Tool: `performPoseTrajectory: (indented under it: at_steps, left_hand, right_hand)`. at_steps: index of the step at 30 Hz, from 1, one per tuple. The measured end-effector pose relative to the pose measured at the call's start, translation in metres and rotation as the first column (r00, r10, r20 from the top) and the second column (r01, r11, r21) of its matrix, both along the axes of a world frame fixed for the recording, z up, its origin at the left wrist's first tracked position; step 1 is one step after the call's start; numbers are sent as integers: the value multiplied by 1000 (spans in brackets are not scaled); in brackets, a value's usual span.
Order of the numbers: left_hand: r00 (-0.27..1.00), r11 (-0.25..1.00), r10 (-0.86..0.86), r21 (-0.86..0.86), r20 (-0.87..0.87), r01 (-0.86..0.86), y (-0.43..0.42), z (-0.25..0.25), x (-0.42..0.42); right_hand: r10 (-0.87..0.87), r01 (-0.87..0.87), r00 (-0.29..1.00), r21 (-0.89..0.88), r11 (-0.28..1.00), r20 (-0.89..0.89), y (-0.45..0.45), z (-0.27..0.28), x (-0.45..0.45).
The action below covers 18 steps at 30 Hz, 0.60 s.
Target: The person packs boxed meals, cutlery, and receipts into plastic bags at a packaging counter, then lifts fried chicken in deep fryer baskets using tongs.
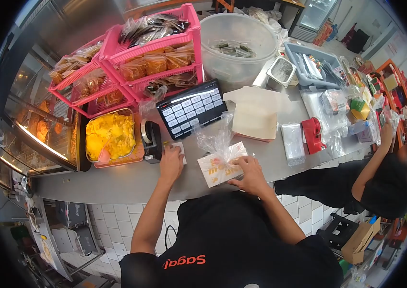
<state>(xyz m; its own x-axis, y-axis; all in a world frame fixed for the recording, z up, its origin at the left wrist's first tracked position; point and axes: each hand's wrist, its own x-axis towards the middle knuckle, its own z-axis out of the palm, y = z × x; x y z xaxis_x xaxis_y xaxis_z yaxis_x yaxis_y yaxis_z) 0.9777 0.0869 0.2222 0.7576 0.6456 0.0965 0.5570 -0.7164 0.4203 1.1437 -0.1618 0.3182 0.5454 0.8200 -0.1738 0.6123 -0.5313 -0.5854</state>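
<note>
A white printed box (214,171) in a clear plastic bag, its top gathered, sits near the counter's front edge. My right hand (250,176) grips the box's right side, thumb at the near edge and fingers on top. To the left, my left hand (171,162) rests on a small white item (179,150), its fingers bent over it; their tips are partly hidden. Just left of that hand stands a black tape dispenser (152,140). Behind the bagged box lie a tablet (192,109) with a grid of buttons and an open empty carton (255,117).
A tray of yellow food (111,136) and pink racks (153,53) of bagged food stand left. Behind is a clear tub (238,43). A red tape dispenser (313,136) and plastic bags (292,144) lie right. Another person (381,185) stands at the far right.
</note>
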Motion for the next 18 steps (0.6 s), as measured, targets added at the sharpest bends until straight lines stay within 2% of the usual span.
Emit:
performPoseTrajectory:
  at_steps: [3,5,6,8,9,10,11,12,14,15,17,18]
  left_hand:
    - [995,996,84,-44,44,-83,-18,12,1]
    - [957,956,282,60,72,-287,-31,21,3]
    - [955,955,287,60,72,-291,-36,18,3]
    - [927,950,304,-3,218,-311,-45,5,3]
    - [922,945,320,-6,219,-327,-46,-3,3]
    - [889,931,340,-243,307,-272,-48,-5,2]
    - [845,871,375,-458,381,-180,-51,-8,-3]
    - [845,869,383,-456,374,-193,-55,-10,-8]
    - [839,865,298,-501,456,-35,-54,26,-11]
    - [846,868,289,-496,447,-35,-53,40,-16]
    - [799,798,145,-547,584,254,-49,66,-24]
    - [793,801,137,-538,593,264,-45,78,-28]
  right_hand:
    - [8,-6,998,25,1000,-67,-2,12,2]
    - [10,-7,996,41,999,-88,-3,12,2]
    - [29,-20,993,75,997,-117,-2,9,-1]
    - [65,-50,988,105,993,-143,3,11,-6]
    - [58,-26,963,122,992,-263,7,13,-10]
    - [51,0,923,133,991,-381,11,14,-14]
    - [92,-26,910,166,986,-404,14,11,-16]
    - [101,-34,906,167,985,-412,16,10,-18]
    - [70,53,799,187,981,-597,26,7,-24]
    - [67,63,793,191,980,-606,32,5,-30]
    - [39,82,737,146,986,-674,46,-1,-38]
    - [41,84,745,155,984,-666,54,-9,-45]
